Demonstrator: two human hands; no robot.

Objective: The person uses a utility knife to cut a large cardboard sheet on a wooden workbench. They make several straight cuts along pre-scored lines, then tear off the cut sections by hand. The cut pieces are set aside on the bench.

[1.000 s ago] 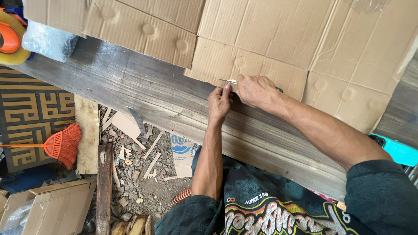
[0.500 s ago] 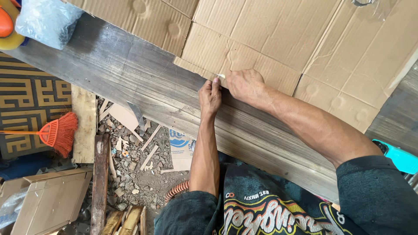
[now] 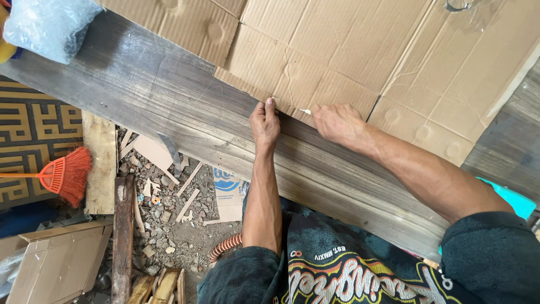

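Note:
A large flattened brown cardboard sheet (image 3: pixel 349 50) lies on a grey weathered wooden tabletop (image 3: pixel 169 95). My left hand (image 3: pixel 264 121) presses its fingertips on the near edge of the cardboard, holding it flat. Just to the right, my right hand (image 3: pixel 337 123) is closed around a small knife; only the pale blade tip (image 3: pixel 305 111) shows, touching the cardboard edge. The knife's handle is hidden inside the fist.
A clear plastic bag (image 3: pixel 48 25) sits on the table's far left. Below the table edge lie wood scraps and rubble (image 3: pixel 163 214), an orange broom (image 3: pixel 62 175), a plank (image 3: pixel 121 236), a folded carton (image 3: pixel 56 262) and a patterned mat (image 3: pixel 34 135). A turquoise object (image 3: pixel 514 200) is at right.
My right hand has drawn the knife to the right along the cardboard's near edge, apart from my left hand. The left hand stays pressing the cardboard. The camera view shifted slightly.

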